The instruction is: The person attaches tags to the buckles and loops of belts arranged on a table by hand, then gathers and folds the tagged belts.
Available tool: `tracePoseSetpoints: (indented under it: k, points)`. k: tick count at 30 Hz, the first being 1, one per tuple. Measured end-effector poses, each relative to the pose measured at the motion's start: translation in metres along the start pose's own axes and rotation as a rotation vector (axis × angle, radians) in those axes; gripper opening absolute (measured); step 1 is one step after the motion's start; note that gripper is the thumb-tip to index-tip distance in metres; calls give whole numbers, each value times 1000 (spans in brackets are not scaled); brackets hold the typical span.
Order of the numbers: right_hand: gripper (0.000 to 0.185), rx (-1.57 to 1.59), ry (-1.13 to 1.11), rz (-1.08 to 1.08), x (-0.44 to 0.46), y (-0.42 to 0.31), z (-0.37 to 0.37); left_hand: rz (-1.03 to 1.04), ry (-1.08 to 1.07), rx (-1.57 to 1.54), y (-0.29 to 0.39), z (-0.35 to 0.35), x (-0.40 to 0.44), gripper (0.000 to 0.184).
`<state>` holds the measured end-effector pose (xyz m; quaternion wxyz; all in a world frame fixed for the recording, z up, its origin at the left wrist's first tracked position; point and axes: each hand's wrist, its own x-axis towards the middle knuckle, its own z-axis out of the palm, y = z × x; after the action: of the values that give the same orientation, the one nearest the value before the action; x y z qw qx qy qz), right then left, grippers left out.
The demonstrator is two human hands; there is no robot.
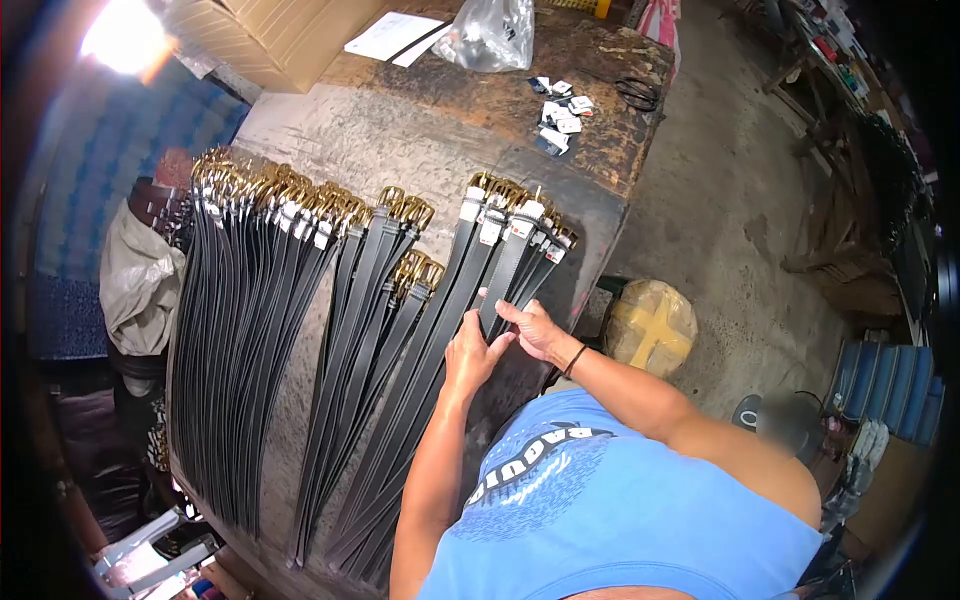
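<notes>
My left hand (pixel 470 352) is closed around the strap of a black belt (pixel 498 290), just below its buckle end. Close beside it, my right hand (pixel 533 330) pinches the same strap, thumb and fingers near the left thumb. The belt carries a white tag (pixel 528 212) by its buckle. Under and around it lies a row of black belts (pixel 440 320) with gold buckles and white labels. To the left are a smaller bunch of belts (pixel 365 270) and a large bundle of belts (pixel 235 330).
On the worktable (pixel 330 120) lie a pile of small tags (pixel 560 120), scissors (pixel 637 94), a clear plastic bag (pixel 488 38) and white paper (pixel 385 35). A cardboard box (pixel 270 40) stands at the far left corner. A round taped stool (pixel 650 325) is at the right.
</notes>
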<state>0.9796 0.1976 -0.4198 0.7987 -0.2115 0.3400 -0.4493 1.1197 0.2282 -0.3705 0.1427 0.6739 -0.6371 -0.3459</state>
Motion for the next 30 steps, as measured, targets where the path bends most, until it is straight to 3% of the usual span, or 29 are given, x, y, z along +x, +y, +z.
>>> tracePoseSetpoints:
  k: [1,4,10,13,16,18,20,21,22,23,24,25,28,30]
  points:
    - [44,-21,-27,-24,-3,-6,3,40,27,-38,1,0,-1,68]
    - [45,-187,-1,2,-16,-27,15,91,54,-124,7,-5,-1,68]
    - [64,-275,-110,-267,-29,-43,28,160,187,-226,50,-39,-17,69]
    - [69,-309,-166,-276,-53,-65,43,194,136,-316,72,-68,-31,51]
    - [71,-394,-197,-311,-75,-75,52,228,72,-408,86,-90,-48,47]
    - [74,-436,-255,-444,-91,-76,60,278,103,-439,101,-103,-63,47]
    - [63,-797,-150,-211,-124,-96,66,282,134,-290,105,-112,-80,47]
    - [43,-1216,-273,-388,-141,-115,74,251,138,-254,111,-119,-92,48]
    - [32,-1421,-494,-556,-153,-121,65,224,138,-219,115,-123,-102,49]
    - [29,-1403,-547,-762,-175,-133,81,263,182,-130,114,-123,-111,52]
    - [29,-1148,-476,-872,-189,-132,90,252,194,-41,117,-125,-121,52]
    - [30,-1126,-392,-922,-201,-139,95,255,190,-4,119,-124,-130,51]
    - [60,-1392,-255,-1107,-216,-157,105,221,198,61,132,-123,-165,50]
    - [80,-1602,-409,-1042,-213,-165,108,285,216,150,134,-114,-188,48]
